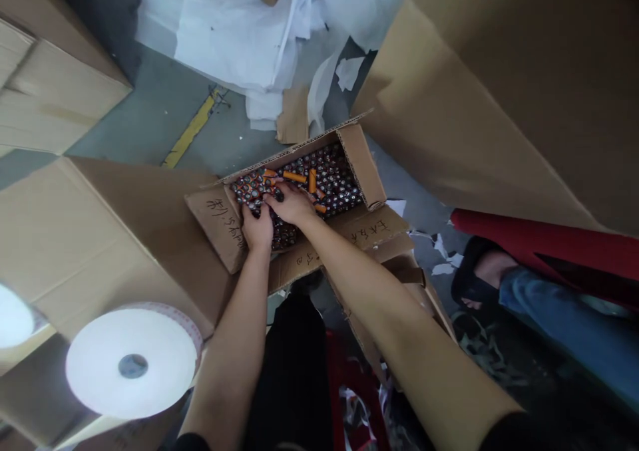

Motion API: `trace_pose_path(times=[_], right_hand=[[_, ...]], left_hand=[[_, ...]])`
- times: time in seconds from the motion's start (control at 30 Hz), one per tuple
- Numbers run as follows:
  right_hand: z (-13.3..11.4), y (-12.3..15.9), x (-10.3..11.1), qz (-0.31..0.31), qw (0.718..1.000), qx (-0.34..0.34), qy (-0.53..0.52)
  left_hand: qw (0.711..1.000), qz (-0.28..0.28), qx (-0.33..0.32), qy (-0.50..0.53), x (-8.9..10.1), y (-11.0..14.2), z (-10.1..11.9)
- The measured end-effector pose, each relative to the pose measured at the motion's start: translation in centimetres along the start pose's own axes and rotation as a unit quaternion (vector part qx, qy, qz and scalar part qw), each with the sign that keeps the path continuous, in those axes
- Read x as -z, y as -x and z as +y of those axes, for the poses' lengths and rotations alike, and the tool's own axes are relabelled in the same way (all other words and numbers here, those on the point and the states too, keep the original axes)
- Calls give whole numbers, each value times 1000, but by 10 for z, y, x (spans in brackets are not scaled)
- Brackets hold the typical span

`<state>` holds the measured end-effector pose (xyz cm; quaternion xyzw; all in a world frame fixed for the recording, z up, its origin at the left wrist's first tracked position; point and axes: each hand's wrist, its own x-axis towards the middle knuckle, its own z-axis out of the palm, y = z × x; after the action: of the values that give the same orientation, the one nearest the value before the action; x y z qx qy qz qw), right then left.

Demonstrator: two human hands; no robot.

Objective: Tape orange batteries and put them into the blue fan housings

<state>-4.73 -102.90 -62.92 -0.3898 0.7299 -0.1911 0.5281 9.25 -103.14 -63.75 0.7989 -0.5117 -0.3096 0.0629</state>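
Observation:
An opened cardboard box point(372, 165) holds many small cylindrical batteries point(339, 171), most upright and packed close with their round ends up. Several orange batteries point(294, 177) lie loose on top of the others. At the box's left end, a cluster of orange batteries point(252, 186) stands a bit higher than the rest. My left hand point(258, 229) is closed against the near left side of this cluster, fingers partly hidden among the cells. My right hand point(293, 205) grips the cluster from the right, its thumb close to my left thumb.
Large cardboard cartons stand at the left point(150, 218) and right point(449, 98). A big white roll point(100, 364) lies at the lower left. White sheets point(239, 32) and cardboard scraps cover the floor beyond the box. A person's foot in a dark sandal point(474, 278) is at the right.

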Motion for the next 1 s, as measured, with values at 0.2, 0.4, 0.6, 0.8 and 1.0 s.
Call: trace_pose_path(times=[0.2, 0.4, 0.6, 0.8, 1.0], right_hand=[[0, -1, 4, -11, 999, 25, -43], [19, 7, 13, -3, 990, -34, -134], [18, 3, 16, -8, 994, -41, -97], [2, -1, 9, -6, 998, -66, 1], [10, 11, 5, 62, 995, -61, -54]], left_hand=[[999, -27, -21, 42, 3, -3, 15], [994, -25, -77, 69, -1, 15, 18], [994, -43, -36, 90, -12, 14, 6], [994, -60, -3, 92, -13, 7, 19], [993, -32, -51, 101, -14, 19, 18]])
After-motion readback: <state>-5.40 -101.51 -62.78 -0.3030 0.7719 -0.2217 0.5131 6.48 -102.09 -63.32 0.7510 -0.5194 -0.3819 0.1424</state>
